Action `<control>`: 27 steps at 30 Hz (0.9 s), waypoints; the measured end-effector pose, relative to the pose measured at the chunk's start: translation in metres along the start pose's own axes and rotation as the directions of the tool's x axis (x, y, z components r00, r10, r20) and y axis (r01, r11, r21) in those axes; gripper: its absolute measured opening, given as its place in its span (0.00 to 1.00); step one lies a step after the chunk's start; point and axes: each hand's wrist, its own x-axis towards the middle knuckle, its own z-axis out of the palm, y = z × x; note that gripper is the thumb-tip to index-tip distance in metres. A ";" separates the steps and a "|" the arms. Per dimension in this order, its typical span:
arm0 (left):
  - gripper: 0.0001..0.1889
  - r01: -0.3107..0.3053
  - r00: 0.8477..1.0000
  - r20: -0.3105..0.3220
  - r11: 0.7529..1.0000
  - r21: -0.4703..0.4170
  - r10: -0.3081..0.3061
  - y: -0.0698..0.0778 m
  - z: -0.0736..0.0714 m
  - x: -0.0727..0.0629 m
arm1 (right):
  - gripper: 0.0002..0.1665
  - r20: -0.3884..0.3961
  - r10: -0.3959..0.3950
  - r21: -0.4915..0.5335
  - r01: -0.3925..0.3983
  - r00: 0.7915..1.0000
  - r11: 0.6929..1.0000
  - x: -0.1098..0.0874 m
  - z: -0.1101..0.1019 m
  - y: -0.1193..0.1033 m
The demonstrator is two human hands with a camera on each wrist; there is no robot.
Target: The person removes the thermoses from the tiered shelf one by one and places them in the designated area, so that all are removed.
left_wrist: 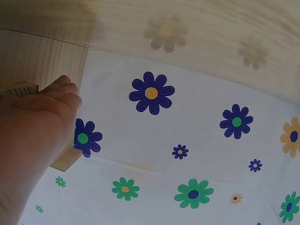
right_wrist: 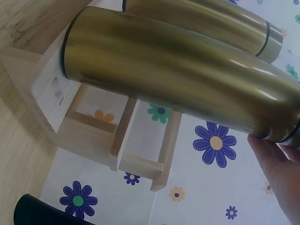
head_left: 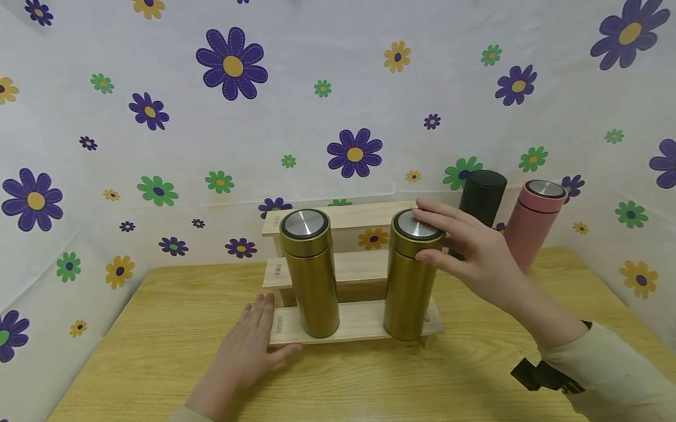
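Two gold thermos bottles with steel-topped lids stand side by side on the lowest step of a three-tier wooden rack. My right hand holds the right gold bottle by its lid, thumb on the near side and fingers over the top. In the right wrist view, that bottle's base meets the step and its body hides part of the left gold bottle. My left hand rests against the rack's left end, fingers straight, thumb along the front edge. The left gold bottle stands apart from both hands.
Behind my right hand stand a black bottle and a pink bottle, both partly hidden. The rack sits on a wood-grain table, with a flower-printed white cloth behind it and at the sides.
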 end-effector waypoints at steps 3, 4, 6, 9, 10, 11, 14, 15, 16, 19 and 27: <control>0.57 0.000 1.000 -0.003 1.000 -0.009 0.000 0.001 -0.001 0.000 | 0.36 -0.026 -0.011 -0.055 0.010 1.000 0.998 -0.002 -0.001 -0.002; 0.57 0.003 1.000 -0.003 1.000 -0.009 -0.003 0.002 -0.001 0.000 | 0.36 -0.037 -0.013 -0.072 0.010 0.999 0.997 -0.002 -0.002 -0.002; 0.56 0.002 1.000 -0.004 1.000 -0.011 -0.002 0.002 -0.001 0.000 | 0.35 -0.069 -0.029 -0.108 0.022 0.997 0.994 -0.004 -0.004 -0.003; 0.56 0.006 1.000 -0.003 1.000 -0.012 -0.006 0.002 -0.001 0.000 | 0.32 -0.125 -0.058 -0.125 0.042 0.990 0.991 -0.007 -0.009 -0.001; 0.56 0.006 1.000 -0.006 1.000 -0.012 -0.006 0.002 0.000 0.000 | 0.31 -0.144 -0.068 -0.118 0.051 0.987 0.992 -0.008 -0.011 0.000; 0.56 0.005 1.000 -0.009 1.000 -0.015 -0.005 0.002 0.000 0.000 | 0.31 -0.161 -0.077 -0.111 0.059 0.984 0.992 -0.009 -0.014 0.002; 0.56 0.006 1.000 -0.014 1.000 -0.017 -0.007 0.001 0.000 0.000 | 0.32 -0.197 -0.070 -0.042 0.063 0.978 0.997 -0.014 -0.024 0.007; 0.57 0.007 1.000 -0.014 1.000 -0.018 -0.007 0.001 0.001 0.000 | 0.31 -0.203 -0.057 -0.019 0.054 0.977 0.998 -0.016 -0.028 0.009; 0.57 0.006 1.000 -0.012 1.000 -0.018 -0.007 0.001 0.001 0.000 | 0.30 -0.207 -0.038 -0.016 0.035 0.978 0.999 -0.018 -0.032 0.010; 0.57 0.012 1.000 0.000 1.000 -0.014 -0.012 0.000 0.002 0.000 | 0.31 -0.214 0.016 -0.065 -0.031 0.977 0.997 -0.025 -0.046 0.012; 0.57 0.005 1.000 -0.011 1.000 -0.018 -0.005 -0.001 0.002 0.000 | 0.30 -0.250 0.025 -0.273 -0.095 0.968 0.957 -0.041 -0.075 0.025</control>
